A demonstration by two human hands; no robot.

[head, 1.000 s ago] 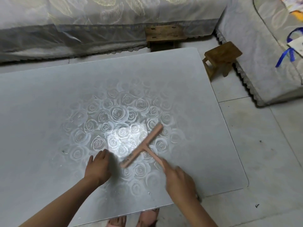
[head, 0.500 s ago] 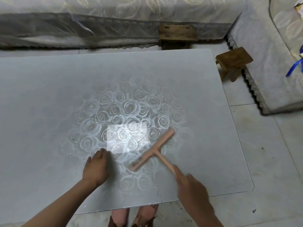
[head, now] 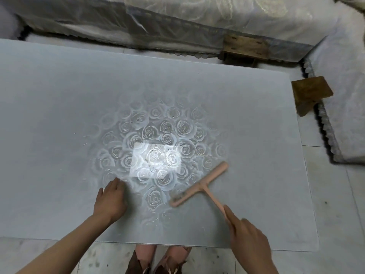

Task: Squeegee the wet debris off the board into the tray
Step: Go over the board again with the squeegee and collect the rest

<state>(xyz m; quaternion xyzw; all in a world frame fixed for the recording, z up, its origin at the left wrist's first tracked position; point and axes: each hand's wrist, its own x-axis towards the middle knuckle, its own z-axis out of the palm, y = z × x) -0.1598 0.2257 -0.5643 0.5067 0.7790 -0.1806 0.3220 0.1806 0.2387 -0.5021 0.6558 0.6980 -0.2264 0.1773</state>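
Wooden stool [head: 310, 91] beside board [head: 59, 115], draped fabric [head: 177, 22] behind

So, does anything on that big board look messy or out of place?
Only small things. Pale wet flecks lie scattered on the board, left of the rose pattern, and dark bits cling to the blade of the pink squeegee. Nothing looks broken or tipped.

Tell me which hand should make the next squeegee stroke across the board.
Right. The right hand grips the squeegee handle, blade on the board; the left hand lies flat on it, holding nothing.
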